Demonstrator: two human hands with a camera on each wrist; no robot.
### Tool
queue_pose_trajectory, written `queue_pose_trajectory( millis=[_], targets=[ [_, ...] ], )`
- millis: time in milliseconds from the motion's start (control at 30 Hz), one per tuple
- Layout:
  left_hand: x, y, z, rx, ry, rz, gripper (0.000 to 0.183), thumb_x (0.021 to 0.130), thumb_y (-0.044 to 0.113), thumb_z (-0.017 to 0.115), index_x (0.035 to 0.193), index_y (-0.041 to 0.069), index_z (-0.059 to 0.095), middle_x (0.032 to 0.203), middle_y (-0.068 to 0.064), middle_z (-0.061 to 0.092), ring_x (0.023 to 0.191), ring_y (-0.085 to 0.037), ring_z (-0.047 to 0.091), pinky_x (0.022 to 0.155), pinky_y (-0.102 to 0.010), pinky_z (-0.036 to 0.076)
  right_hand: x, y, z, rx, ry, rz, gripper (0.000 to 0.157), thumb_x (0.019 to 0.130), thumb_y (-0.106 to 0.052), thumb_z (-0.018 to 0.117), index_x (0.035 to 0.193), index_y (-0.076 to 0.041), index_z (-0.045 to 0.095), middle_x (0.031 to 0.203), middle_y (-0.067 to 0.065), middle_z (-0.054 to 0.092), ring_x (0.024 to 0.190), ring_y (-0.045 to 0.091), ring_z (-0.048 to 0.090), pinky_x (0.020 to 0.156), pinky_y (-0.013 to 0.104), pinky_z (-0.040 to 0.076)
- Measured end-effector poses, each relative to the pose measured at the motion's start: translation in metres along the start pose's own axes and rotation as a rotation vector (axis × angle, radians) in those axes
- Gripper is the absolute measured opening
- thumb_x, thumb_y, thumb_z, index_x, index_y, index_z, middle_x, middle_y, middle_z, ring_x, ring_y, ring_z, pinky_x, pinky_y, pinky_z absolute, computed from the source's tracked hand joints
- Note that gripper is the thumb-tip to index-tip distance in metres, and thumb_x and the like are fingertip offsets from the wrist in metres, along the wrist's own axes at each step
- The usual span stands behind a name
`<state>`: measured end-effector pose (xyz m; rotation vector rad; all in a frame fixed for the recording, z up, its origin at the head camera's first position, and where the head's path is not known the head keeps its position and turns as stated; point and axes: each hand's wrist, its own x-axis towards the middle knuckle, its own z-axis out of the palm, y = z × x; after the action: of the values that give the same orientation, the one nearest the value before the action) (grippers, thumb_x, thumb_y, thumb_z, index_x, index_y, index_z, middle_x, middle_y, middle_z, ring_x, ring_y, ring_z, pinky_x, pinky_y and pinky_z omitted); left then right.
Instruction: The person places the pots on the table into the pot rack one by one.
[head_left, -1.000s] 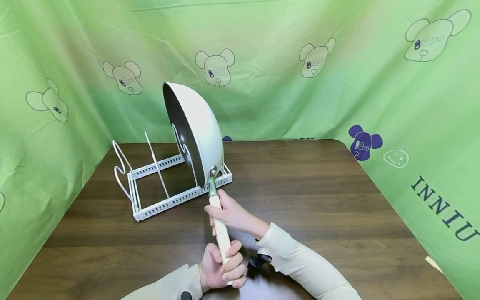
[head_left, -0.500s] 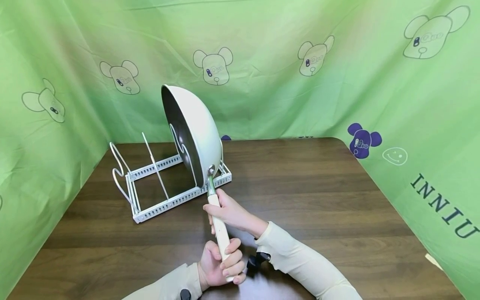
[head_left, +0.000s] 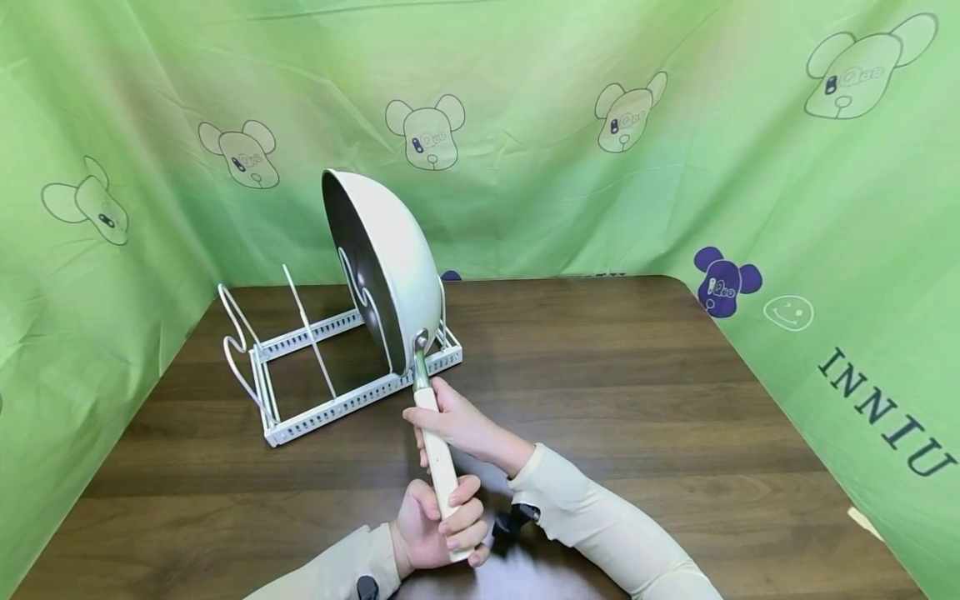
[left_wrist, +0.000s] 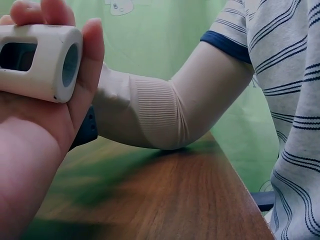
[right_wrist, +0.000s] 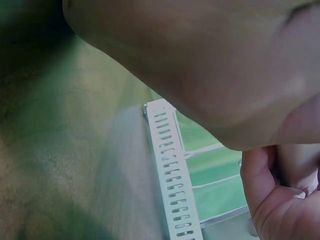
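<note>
A wok [head_left: 401, 258], white outside and dark inside, stands on edge in a white wire rack [head_left: 337, 408], its hollow facing left. Its cream handle [head_left: 438, 462] points toward me and slopes down from a metal neck. My right hand [head_left: 461, 425] grips the handle just below that neck. Lower down, my left hand [head_left: 431, 529] has its fingers curled round the handle's end. The left wrist view shows the handle's end [left_wrist: 37, 60], with its hanging slot, lying across the palm. In the right wrist view, the rack's slotted rail [right_wrist: 172, 175] runs past the right hand [right_wrist: 280, 215].
The rack's thin wire divider [head_left: 309, 333] and curved end loop [head_left: 236, 350] rise left of the wok. Brown wood tabletop [head_left: 637, 400] stretches to the right. Green printed cloth [head_left: 525, 150] hangs behind and on both sides.
The view shifts slightly as the head moves. Wok, rack and both hands keep their places relative to each other, and both grips stay the same.
</note>
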<state>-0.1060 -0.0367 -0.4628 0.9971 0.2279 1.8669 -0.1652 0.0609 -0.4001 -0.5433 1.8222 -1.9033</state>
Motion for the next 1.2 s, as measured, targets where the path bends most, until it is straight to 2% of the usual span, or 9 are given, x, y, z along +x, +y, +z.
queue_pose_trajectory(
  millis=[333,500,600,767,867,1033,1133,1200],
  targets=[
    [-0.006,0.002,0.001,0.047,0.087,-0.048,0.023,0.075,0.031,0.059,0.095,0.025,0.049,0.073,0.009,0.043,0.077,-0.009,0.048,0.088,-0.032,0.043,-0.002,0.0,-0.006,0.022,-0.052,0.012,0.026,0.095,-0.003,0.056,0.106,0.001,0.033,0.063,0.006,0.057,0.046,0.016,0.06,0.047,0.028,0.053],
    [-0.009,0.006,-0.002,0.095,0.115,-0.123,0.033,0.073,0.029,0.057,0.105,0.024,0.051,0.084,0.007,0.051,0.089,-0.013,0.053,0.096,-0.039,0.041,-0.005,0.0,-0.014,-0.059,-0.087,0.017,0.03,0.098,-0.008,0.056,0.112,0.006,0.034,0.072,0.004,0.065,0.053,0.017,0.063,0.053,0.027,0.053],
    [-0.013,0.01,-0.006,0.138,0.125,-0.17,0.038,0.074,0.027,0.056,0.112,0.023,0.052,0.093,0.005,0.057,0.095,-0.016,0.056,0.098,-0.042,0.041,-0.007,-0.003,-0.019,-0.129,-0.084,0.029,0.03,0.099,-0.013,0.057,0.116,0.004,0.038,0.077,0.004,0.068,0.061,0.013,0.063,0.055,0.026,0.048],
    [-0.018,0.019,-0.013,0.213,0.13,-0.222,0.046,0.077,0.02,0.054,0.123,0.023,0.049,0.115,0.0,0.058,0.106,-0.019,0.058,0.099,-0.04,0.04,-0.01,-0.008,-0.028,-0.159,-0.073,0.052,0.036,0.099,-0.014,0.056,0.126,0.003,0.039,0.091,0.013,0.069,0.065,0.011,0.062,0.053,0.029,0.05],
    [-0.022,0.023,-0.015,0.224,0.135,-0.227,0.051,0.079,0.019,0.055,0.129,0.023,0.045,0.124,-0.002,0.054,0.113,-0.02,0.057,0.101,-0.039,0.039,-0.013,-0.01,-0.032,-0.167,-0.063,0.05,0.04,0.099,-0.013,0.054,0.131,0.005,0.037,0.093,0.009,0.067,0.065,0.014,0.062,0.052,0.029,0.052],
    [-0.028,0.032,-0.018,0.237,0.167,-0.209,0.053,0.081,0.021,0.056,0.131,0.02,0.043,0.126,-0.004,0.053,0.116,-0.023,0.057,0.103,-0.041,0.039,-0.018,-0.015,-0.041,-0.192,-0.051,0.019,0.04,0.099,-0.012,0.053,0.132,0.006,0.037,0.087,0.003,0.065,0.068,0.016,0.063,0.055,0.029,0.053],
    [-0.031,0.043,-0.019,0.294,0.189,-0.207,0.054,0.08,0.02,0.057,0.132,0.017,0.043,0.126,-0.005,0.055,0.116,-0.024,0.057,0.104,-0.041,0.039,-0.02,-0.018,-0.048,-0.204,-0.042,0.001,0.041,0.1,-0.013,0.053,0.132,0.006,0.036,0.087,0.008,0.065,0.069,0.016,0.064,0.057,0.031,0.055],
    [-0.034,0.054,-0.018,0.375,0.215,-0.214,0.054,0.081,0.016,0.056,0.133,0.014,0.042,0.126,-0.005,0.055,0.117,-0.023,0.057,0.105,-0.04,0.039,-0.022,-0.02,-0.054,-0.211,-0.033,-0.006,0.041,0.1,-0.013,0.053,0.131,0.006,0.036,0.088,0.011,0.065,0.069,0.018,0.065,0.057,0.033,0.055]
  ],
)
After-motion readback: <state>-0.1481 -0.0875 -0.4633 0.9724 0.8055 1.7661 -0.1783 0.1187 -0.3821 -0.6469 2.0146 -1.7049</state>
